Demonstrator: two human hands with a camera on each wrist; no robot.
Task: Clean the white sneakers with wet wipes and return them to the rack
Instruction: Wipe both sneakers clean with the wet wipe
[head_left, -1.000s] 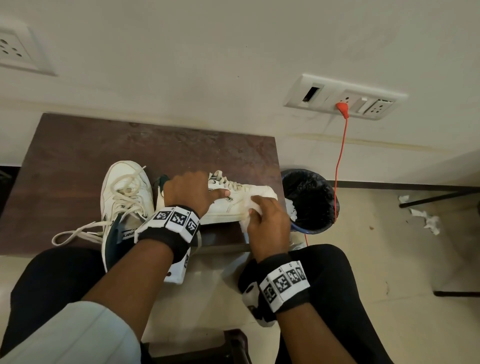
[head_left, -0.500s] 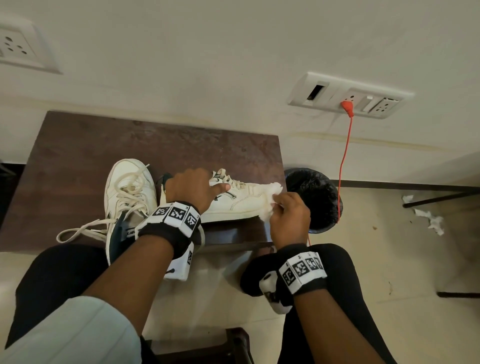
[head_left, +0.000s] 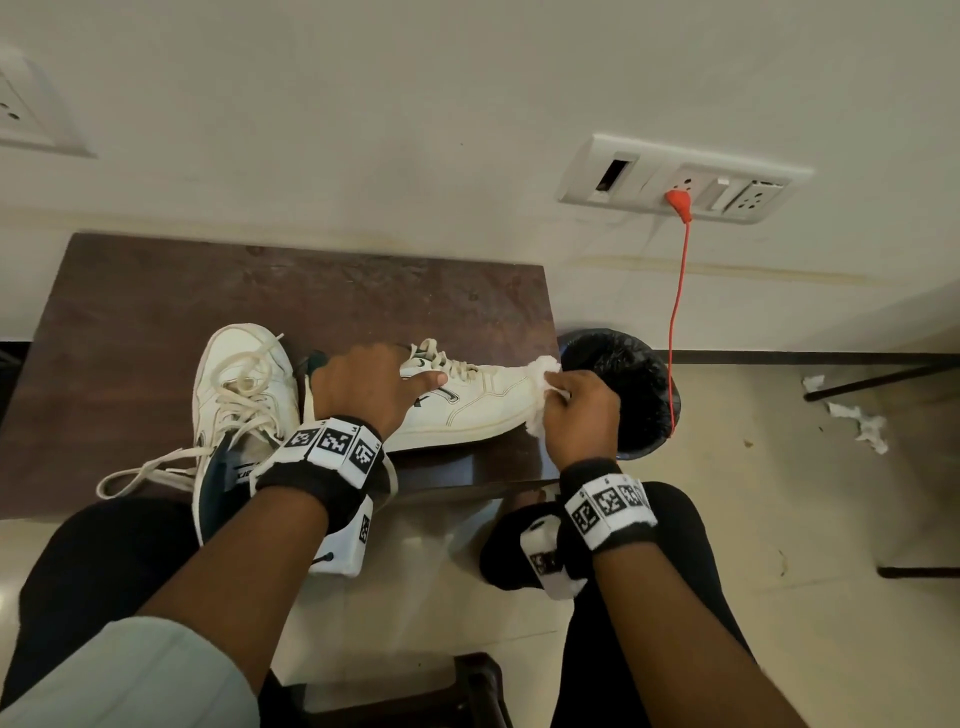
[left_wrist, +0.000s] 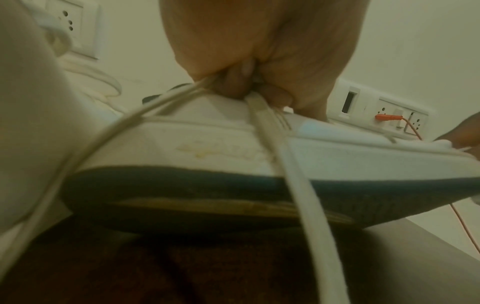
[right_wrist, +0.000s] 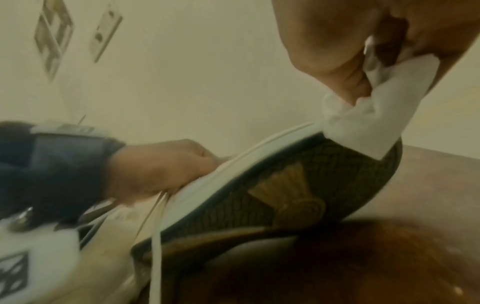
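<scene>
Two white sneakers lie on a dark brown table (head_left: 156, 312). One sneaker (head_left: 244, 395) stands at the left, toe away from me, laces loose. The other sneaker (head_left: 483, 400) lies across the table, toe to the right and sole tilted up off the wood (right_wrist: 285, 185). My left hand (head_left: 374, 389) grips it at the collar and laces (left_wrist: 241, 88). My right hand (head_left: 576, 410) pinches a crumpled white wet wipe (head_left: 543, 374) and presses it on the toe tip (right_wrist: 376, 123).
A bin with a black liner (head_left: 628, 384) stands on the floor just right of the table, behind my right hand. A red cable (head_left: 678, 312) hangs from a wall socket (head_left: 680, 179) down past it. Crumpled tissue (head_left: 857, 421) lies on the floor at right.
My right hand has slid the wipe from the sneaker's near side rightward to the toe tip. The left hand kept its grip and the sneaker stayed in place.
</scene>
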